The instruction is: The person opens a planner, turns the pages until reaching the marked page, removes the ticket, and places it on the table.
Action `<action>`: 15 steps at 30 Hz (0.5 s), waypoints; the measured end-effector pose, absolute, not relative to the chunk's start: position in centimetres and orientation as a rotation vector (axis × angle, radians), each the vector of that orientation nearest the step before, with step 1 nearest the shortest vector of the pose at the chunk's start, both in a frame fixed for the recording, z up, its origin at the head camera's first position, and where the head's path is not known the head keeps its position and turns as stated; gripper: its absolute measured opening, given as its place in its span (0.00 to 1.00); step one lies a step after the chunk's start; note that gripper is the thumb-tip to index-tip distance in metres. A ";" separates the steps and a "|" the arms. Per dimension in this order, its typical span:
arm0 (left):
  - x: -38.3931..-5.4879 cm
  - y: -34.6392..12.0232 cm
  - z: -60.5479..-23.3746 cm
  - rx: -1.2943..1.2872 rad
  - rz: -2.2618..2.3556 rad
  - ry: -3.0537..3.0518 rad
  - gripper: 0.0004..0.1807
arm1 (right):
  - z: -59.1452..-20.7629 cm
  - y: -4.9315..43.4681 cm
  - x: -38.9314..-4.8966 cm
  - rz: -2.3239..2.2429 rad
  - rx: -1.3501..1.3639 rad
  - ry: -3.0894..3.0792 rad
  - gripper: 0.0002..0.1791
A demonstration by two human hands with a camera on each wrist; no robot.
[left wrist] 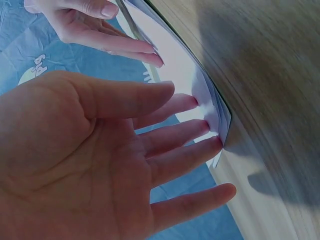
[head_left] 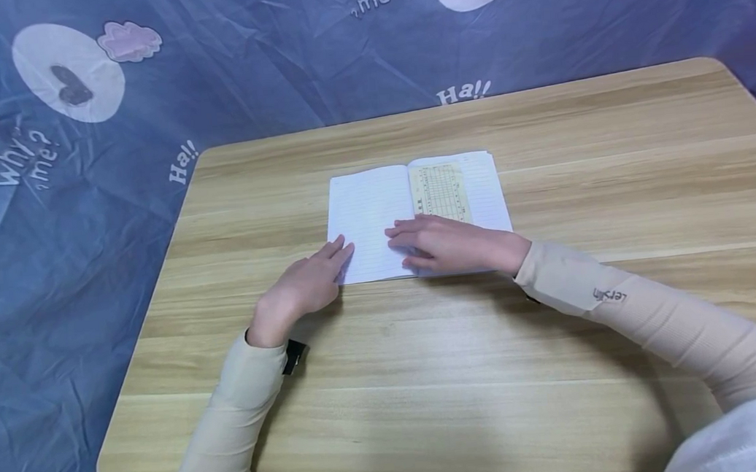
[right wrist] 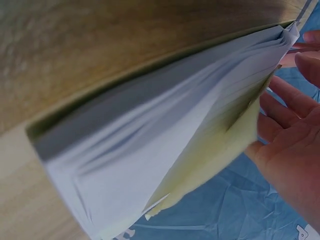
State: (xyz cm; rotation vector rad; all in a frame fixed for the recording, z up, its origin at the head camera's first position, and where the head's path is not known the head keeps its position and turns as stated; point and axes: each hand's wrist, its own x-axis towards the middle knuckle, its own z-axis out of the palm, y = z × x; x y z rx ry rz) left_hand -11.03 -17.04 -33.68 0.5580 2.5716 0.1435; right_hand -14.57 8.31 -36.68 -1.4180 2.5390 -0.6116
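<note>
An open lined notebook (head_left: 369, 200) lies flat on the wooden table, its near edge facing me. On its right page, by the fold, is a yellowish slip printed with a grid (head_left: 442, 190). My left hand (head_left: 311, 279) touches the lower left corner of the left page with its fingertips; in the left wrist view its fingers (left wrist: 185, 160) are spread and straight against the page edge. My right hand (head_left: 447, 244) lies over the lower middle, its fingers pointing left across the fold and its palm covering the slip's lower part. In the right wrist view the yellowish slip (right wrist: 215, 155) stands slightly off the pages.
The wooden table (head_left: 427, 379) has rounded corners and extends well past the notebook on every side. A blue printed cloth (head_left: 261, 69) hangs behind it and down the left side. A small black object (head_left: 294, 356) shows at the left wrist, beside the beige sleeve.
</note>
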 end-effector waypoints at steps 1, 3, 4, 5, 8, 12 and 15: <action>-11.0 -17.0 -33.7 0.559 0.143 2.572 0.33 | -36.6 8.4 -14.6 -0.621 -1.408 2.539 0.24; -11.0 -17.0 -33.7 0.561 0.144 2.572 0.33 | -36.4 8.5 -14.7 -0.648 -1.393 2.544 0.25; -11.0 -17.0 -33.7 0.562 0.144 2.572 0.33 | -36.2 8.6 -14.8 -0.667 -1.384 2.547 0.25; -11.0 -17.0 -33.7 0.562 0.145 2.572 0.33 | -36.1 8.8 -14.9 -0.689 -1.371 2.552 0.25; -11.0 -17.0 -33.7 0.564 0.149 2.571 0.33 | -35.8 9.3 -15.7 -0.778 -1.335 2.576 0.24; -11.0 -17.0 -33.8 0.565 0.151 2.568 0.32 | -35.0 10.3 -17.4 -0.928 -1.199 2.639 0.21; -11.0 -16.9 -33.8 0.563 0.151 2.566 0.32 | -34.6 11.4 -19.2 -1.008 -1.027 2.693 0.19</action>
